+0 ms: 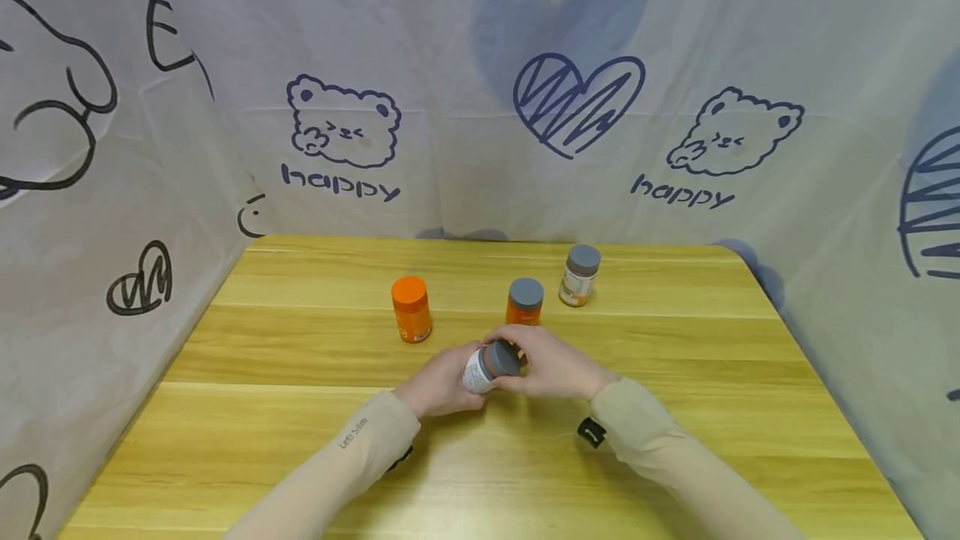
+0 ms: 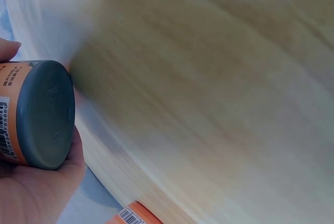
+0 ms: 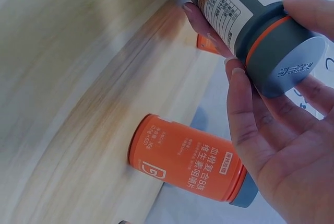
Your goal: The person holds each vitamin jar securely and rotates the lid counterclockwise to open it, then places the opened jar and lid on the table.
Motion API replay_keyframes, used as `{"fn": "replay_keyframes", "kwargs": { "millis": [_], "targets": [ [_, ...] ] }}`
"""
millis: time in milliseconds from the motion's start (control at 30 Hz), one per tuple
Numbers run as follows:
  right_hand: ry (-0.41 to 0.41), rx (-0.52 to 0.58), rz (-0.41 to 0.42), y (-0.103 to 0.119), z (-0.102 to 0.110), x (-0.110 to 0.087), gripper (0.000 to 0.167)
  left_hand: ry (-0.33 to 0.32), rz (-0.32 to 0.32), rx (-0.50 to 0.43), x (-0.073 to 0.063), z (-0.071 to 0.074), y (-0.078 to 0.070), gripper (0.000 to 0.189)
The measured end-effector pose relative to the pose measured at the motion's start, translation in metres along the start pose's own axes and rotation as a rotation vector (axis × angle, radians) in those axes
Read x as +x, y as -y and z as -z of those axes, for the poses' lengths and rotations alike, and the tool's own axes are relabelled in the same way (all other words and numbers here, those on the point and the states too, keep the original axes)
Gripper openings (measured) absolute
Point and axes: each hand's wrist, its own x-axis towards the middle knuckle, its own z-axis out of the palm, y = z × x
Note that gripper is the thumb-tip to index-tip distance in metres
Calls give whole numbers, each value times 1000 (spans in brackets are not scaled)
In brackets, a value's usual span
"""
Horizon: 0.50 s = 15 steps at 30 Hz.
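Held tilted above the table is a grey-capped pill bottle with a white, small-print label. My left hand grips its body, and in the left wrist view the dark grey base and an orange label edge with a barcode show. My right hand curls its fingers and thumb around the grey cap, above a thin orange ring at the neck. Just beyond the right hand stands an orange vitamin bottle with a grey lid, its lower part hidden by that hand in the head view.
On the wood-grain table, an all-orange bottle stands left of the hands. A white-labelled bottle with a grey lid is at the back right. Printed white cloth hangs behind the table and along both sides.
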Motion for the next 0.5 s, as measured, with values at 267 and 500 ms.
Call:
{"fn": "replay_keyframes", "kwargs": {
  "millis": [267,500],
  "targets": [
    [-16,1,-4,1,-1,-4,50,11,14,16,-1,0,-3,48],
    [-58,17,-25,0,-2,-6,47,12,10,7,-2,0,-6,45]
  ]
}}
